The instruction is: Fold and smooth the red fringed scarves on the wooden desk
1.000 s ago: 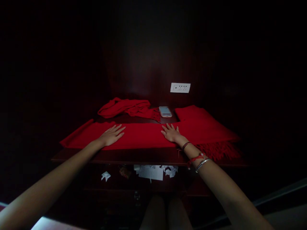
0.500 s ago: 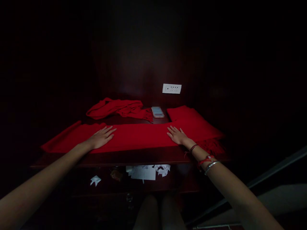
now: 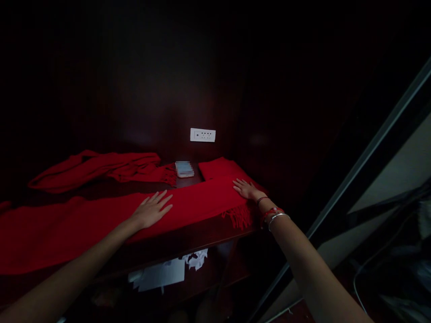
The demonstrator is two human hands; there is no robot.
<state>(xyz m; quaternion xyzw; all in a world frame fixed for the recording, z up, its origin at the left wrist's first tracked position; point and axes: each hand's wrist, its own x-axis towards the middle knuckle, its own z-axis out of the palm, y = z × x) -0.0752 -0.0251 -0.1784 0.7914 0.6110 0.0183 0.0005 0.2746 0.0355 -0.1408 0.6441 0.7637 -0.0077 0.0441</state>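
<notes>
A long red scarf (image 3: 198, 197) lies flattened along the front of a dark wooden desk, its fringe (image 3: 238, 217) hanging at the right end. My left hand (image 3: 152, 210) rests flat on the middle of it with fingers spread. Farther right, my right hand (image 3: 247, 189) presses flat on the same scarf, fingers apart, bracelets on the wrist. At the back right, a folded red part (image 3: 218, 168) adjoins the strip; whether it is the same cloth I cannot tell. Behind my left hand lies a second, crumpled red scarf (image 3: 104, 168) with fringe.
A small pale blue rectangular item (image 3: 184, 169), blurred out, sits at the back of the desk. Above it a white power socket (image 3: 202, 135) is set in the dark wall. Papers (image 3: 164, 274) lie on a shelf below the desk edge (image 3: 188, 241). A metal-edged frame runs along the right.
My view has turned to the right. My right hand has slid right along the scarf toward its fringed end; my left hand stays flat on the cloth.
</notes>
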